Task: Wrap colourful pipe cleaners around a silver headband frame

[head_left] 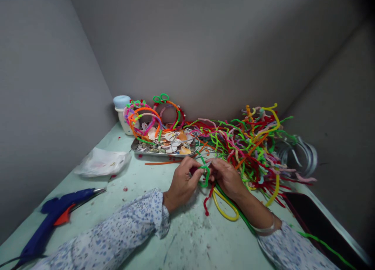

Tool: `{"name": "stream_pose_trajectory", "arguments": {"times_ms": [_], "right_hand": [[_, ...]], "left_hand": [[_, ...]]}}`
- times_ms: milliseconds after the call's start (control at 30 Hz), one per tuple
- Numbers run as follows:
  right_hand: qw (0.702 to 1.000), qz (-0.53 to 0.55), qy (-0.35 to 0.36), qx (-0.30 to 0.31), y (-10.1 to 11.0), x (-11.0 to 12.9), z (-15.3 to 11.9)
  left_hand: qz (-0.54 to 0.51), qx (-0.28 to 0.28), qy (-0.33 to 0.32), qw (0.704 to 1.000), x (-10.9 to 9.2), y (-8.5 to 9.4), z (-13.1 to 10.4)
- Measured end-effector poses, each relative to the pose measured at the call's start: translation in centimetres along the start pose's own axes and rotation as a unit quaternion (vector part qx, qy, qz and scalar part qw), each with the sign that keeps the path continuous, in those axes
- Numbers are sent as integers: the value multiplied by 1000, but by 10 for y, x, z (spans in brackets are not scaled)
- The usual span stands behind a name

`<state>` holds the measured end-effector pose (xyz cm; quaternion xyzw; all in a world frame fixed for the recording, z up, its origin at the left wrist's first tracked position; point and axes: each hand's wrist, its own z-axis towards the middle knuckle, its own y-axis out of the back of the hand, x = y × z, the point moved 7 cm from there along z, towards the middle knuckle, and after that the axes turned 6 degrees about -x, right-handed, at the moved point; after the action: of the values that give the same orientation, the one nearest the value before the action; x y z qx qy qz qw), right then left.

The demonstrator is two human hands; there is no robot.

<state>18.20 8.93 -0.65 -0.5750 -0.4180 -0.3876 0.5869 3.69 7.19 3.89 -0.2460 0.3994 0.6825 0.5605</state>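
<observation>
Close together above the table, both hands work on a bright green pipe cleaner [208,177]. My left hand [184,183] pinches it between thumb and fingers. With its fingers closed, my right hand [229,178] grips at the other side, where a thin grey strip [208,163] also shows; its fingertips are partly hidden. Just below hang or lie a red pipe cleaner [206,205] and a looped yellow cord [227,216]. Behind the hands, a metal tray [164,154] holds shells and small stones, with several pipe-cleaner-wrapped headbands [146,111] resting on it.
A tangled heap of colourful pipe cleaners [249,141] lies at the right, beside coiled silvery bands [310,156]. A dark phone-like slab [313,219] sits at the right edge. Leftward are a blue glue gun [52,219], a plastic bag [102,162] and a blue-lidded jar [121,102].
</observation>
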Motion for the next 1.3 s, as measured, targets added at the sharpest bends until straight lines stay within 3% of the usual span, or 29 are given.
{"name": "stream_pose_trajectory", "arguments": {"times_ms": [1300], "right_hand": [[999, -32, -3, 21, 1, -4, 0]], "left_hand": [[-4, -12, 30, 999, 0, 2, -1]]}}
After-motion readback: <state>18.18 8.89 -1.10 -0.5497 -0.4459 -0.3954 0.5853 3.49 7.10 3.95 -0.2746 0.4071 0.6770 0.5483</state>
